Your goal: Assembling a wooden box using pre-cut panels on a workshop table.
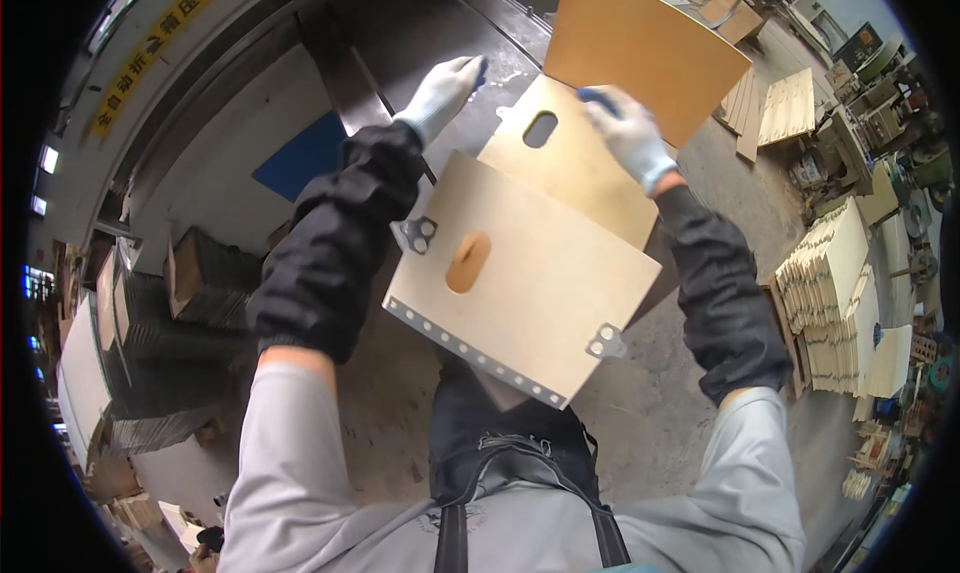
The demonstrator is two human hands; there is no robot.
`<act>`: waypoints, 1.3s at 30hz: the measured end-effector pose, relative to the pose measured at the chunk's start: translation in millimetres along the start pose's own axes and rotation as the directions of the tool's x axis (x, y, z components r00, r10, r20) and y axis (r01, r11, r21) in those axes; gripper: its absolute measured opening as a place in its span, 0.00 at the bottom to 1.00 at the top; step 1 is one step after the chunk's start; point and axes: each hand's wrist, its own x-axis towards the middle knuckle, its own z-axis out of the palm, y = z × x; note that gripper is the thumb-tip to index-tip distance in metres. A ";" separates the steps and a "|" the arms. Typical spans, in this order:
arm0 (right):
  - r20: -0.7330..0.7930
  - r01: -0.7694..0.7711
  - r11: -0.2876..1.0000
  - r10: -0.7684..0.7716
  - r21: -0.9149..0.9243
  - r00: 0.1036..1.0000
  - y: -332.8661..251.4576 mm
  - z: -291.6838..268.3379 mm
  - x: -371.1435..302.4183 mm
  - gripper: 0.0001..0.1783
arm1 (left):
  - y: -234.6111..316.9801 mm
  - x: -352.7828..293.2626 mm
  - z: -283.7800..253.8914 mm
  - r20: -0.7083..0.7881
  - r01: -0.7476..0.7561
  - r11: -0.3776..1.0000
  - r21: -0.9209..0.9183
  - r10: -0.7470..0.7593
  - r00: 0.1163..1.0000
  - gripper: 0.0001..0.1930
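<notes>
My left hand [447,95], in a white glove with blue fingertips, is curled closed over the dark metal machine table [380,33]. Whatever lies inside its fingers, if anything, is hidden. My right hand [632,138], gloved alike, is over a plywood panel [575,173] with an oval handle slot, its fingers reaching toward the panel's far edge. Nearer my body, a second slotted plywood panel [530,258] sits tilted, with metal corner fittings [605,341] and a perforated metal strip [470,351] along its near edge. An orange-brown panel [640,48] rises at the far side.
Stacked light boards [825,293] stand at the right, and dark stacked panels [175,343] at the left. A blue sheet [300,158] lies left of my left forearm. Loose planks [785,108] lie on the floor at the far right. A yellow strip [160,48] crosses the machine frame.
</notes>
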 end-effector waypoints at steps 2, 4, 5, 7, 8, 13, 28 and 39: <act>0.163 0.229 0.938 -0.192 -0.260 0.968 8.6 57.6 42.1 0.29 | -44.8 45.9 -10.1 -0.033 -0.241 0.956 0.167 0.250 0.968 0.23; 0.238 0.033 0.890 0.086 -0.455 0.968 47.0 69.1 50.7 0.43 | -17.7 73.6 49.3 0.118 -0.060 0.997 -0.056 0.067 0.991 0.25; 0.243 0.026 0.842 0.125 -0.538 0.962 48.3 82.2 53.2 0.45 | -24.1 85.7 57.8 0.128 -0.162 0.986 -0.033 0.165 0.978 0.26; 0.147 -0.005 0.785 0.122 -0.619 0.982 43.9 112.0 29.7 0.46 | -35.1 107.6 76.5 0.202 -0.104 0.978 -0.183 0.141 0.969 0.31; 0.131 0.008 0.766 0.099 -0.643 0.986 44.6 113.6 31.7 0.45 | -38.1 120.4 83.2 0.255 -0.053 0.975 -0.214 0.108 0.961 0.32; 0.157 0.047 0.785 0.064 -0.617 0.986 30.7 117.2 39.5 0.45 | -73.9 167.9 101.9 0.103 -0.072 0.957 -0.281 0.104 0.989 0.32; 0.213 0.136 0.758 0.005 -0.638 0.977 31.9 126.7 35.5 0.45 | -82.0 131.7 79.7 -0.055 -0.052 0.997 -0.059 0.049 0.997 0.30; -0.295 -0.545 0.738 0.665 0.398 0.686 137.9 -76.8 -35.7 0.35 | 99.8 -14.9 103.4 0.462 -0.391 0.855 0.340 0.210 0.862 0.25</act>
